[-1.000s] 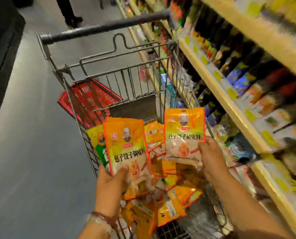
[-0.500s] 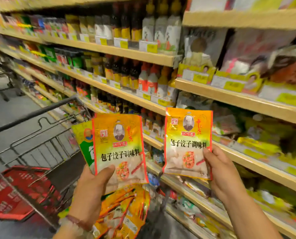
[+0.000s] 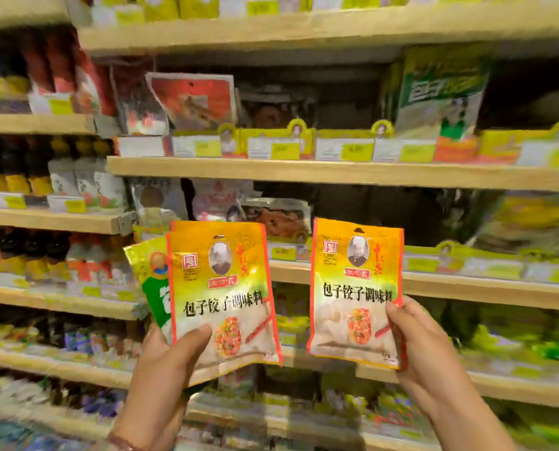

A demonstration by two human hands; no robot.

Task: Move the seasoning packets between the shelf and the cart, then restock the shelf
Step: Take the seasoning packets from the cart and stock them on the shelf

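Holding packets up in front of the shelf [image 3: 336,172], we see two hands. Our left hand [image 3: 161,382] grips a small bunch of seasoning packets by the bottom corner, with the thumb pressed flat on the front one. The front packet [image 3: 221,288] is orange and yellow, with a little picture of a person in a white hat and black writing across the middle. Just behind it peeks the top edge of another orange one. Behind that, sticking out to the left, is a green and yellow packet [image 3: 149,281]. The bunch leans a little to the left.

Our right hand [image 3: 424,356] holds one more orange packet [image 3: 356,291] by its bottom right corner, with the thumb on the front. We cannot see the fingers behind it. This packet looks the same as the front one in the other hand. It stands almost straight up. The two orange packets are side by side with a gap between them, and they do not touch.

Behind the packets, the wooden shelf boards hold more bags, with yellow price tags [image 3: 284,149] along the front edges. A tall green bag [image 3: 440,92] stands up high on the right. Dark bottles [image 3: 37,183] fill the shelves on the left. Much of the shelf is blurry.
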